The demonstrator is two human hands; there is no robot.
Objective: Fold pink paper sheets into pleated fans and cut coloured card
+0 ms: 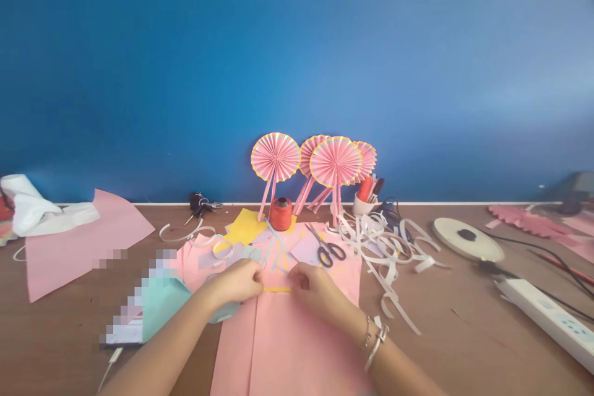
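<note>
A narrow yellow paper strip (277,289) runs between my two hands, along the top edge of a large pink paper sheet (297,340). My left hand (244,280) is closed in a pinch at the strip's left end. At its right end my right hand (312,284) is closed too, fingers curled, with a bracelet and a bangle on the wrist. Just beyond my right hand lie dark-handled scissors (331,253) on more paper. Thin pale blue and yellow strips (277,253) are scattered past my fingertips. The exact grip of both fingertips is partly hidden.
Several pink folded-paper fans (276,158) stand against the blue partition (297,62), behind a red thread spool (281,215). Curled white strips (385,241) spread to the right, near a round cream-coloured object (468,239) and a white power strip (552,318). Pink paper (78,247) lies left.
</note>
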